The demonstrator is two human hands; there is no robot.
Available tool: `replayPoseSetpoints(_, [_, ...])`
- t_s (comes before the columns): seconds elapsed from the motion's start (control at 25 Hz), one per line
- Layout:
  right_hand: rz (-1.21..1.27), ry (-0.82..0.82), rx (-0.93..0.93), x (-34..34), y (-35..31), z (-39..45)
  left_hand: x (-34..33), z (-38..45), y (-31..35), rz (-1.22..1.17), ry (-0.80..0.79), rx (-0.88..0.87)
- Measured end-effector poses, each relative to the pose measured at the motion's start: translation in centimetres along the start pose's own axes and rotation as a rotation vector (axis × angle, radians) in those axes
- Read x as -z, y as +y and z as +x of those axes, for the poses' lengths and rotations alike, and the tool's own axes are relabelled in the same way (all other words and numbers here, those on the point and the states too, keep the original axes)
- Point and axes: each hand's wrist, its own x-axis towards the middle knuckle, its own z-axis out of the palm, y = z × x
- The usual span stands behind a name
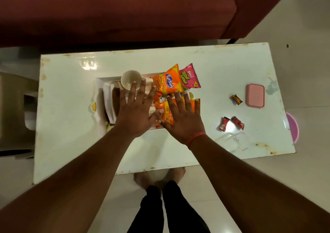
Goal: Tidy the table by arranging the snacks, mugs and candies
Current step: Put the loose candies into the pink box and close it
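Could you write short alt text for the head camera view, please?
Seen from above, a person's left hand and right hand, fingers spread, lie over orange snack packets in a white tray on a white table. Three red candies and a pink lid lie to the right.

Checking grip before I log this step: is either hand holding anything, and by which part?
Nothing is held. Left hand and right hand are both flat with fingers spread, over the tray and the orange snack packets.
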Motion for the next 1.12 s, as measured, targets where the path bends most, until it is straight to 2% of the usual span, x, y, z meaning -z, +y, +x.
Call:
replayPoseSetpoints(0.2, [0.018, 0.031, -0.071, 1.1, 3.8, -0.7, 0.3, 1.7, 4.0, -0.085, 0.027, -0.081])
replayPoseSetpoints(0.4, [0.008, 0.235, -0.203, 0.8, 13.2, -3.9, 0.2, 4.4, 13.8, -0.19, 0.044, -0.22])
replayPoseSetpoints(0.48, [0.015, 0.2, -0.307, 0.5, 18.2, -4.8, -1.3, 5.5, 18.6, -0.217, -0.069, -0.282])
replayPoseSetpoints(0.6, [0.178, 0.053, -0.411, -0.2, 24.9, -5.9, -3.7, 7.0, 24.6, -0.24, -0.312, -0.169])
replayPoseSetpoints(0.72, [0.268, -0.159, -0.331, -1.6, 28.8, -6.1, -6.5, 8.3, 28.5, -0.187, -0.408, -0.025])
replayPoseSetpoints(0.8, [0.252, -0.22, -0.238, -2.5, 29.8, -5.8, -8.2, 8.6, 29.8, -0.11, -0.418, 0.003])
replayPoseSetpoints(0.96, [0.155, -0.17, -0.09, -3.4, 30.3, -4.6, -9.9, 8.8, 30.6, -0.028, -0.338, 0.0])
replayPoseSetpoints(1.12, [0.075, -0.131, -0.039, -3.8, 30.8, -4.3, -10.1, 8.6, 30.7, -0.072, -0.335, 0.009])
